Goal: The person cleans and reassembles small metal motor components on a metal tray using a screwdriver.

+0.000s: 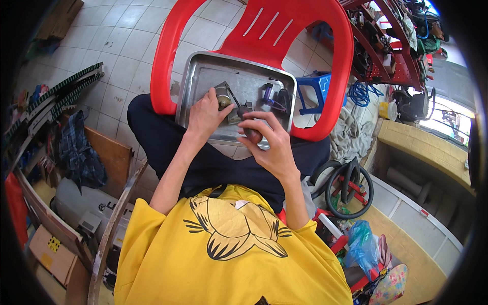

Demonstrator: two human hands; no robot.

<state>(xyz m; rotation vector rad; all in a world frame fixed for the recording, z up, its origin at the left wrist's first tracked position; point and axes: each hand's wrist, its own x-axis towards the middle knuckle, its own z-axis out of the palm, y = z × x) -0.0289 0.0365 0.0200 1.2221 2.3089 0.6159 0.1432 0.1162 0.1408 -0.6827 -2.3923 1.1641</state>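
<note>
The left hand rests at a metal part with a rounded brass-coloured body, its fingers on the upper left side and its thumb set apart toward the lower right; how firmly it grips cannot be told. The right hand has its fingers curled about the dark brown handle of a tool, whose thin shaft appears to slant toward the upper left, up to the metal part.

The metal part lies in a rectangular metal tray, in the upper middle of the frame, left of the tray's centre. At the tray's right side lie a purple item and, just beside it, dark pieces too small to make out.

The tray sits between the armrests of a red plastic chair, above the person's dark trousers. A blue stool stands right of the tray on the tiled floor, with coiled blue hose farther right. Black rubber tubes hang at the right of the frame, above a blue plastic bag. A checked cloth is at the left, and a cardboard box at the lower left.
</note>
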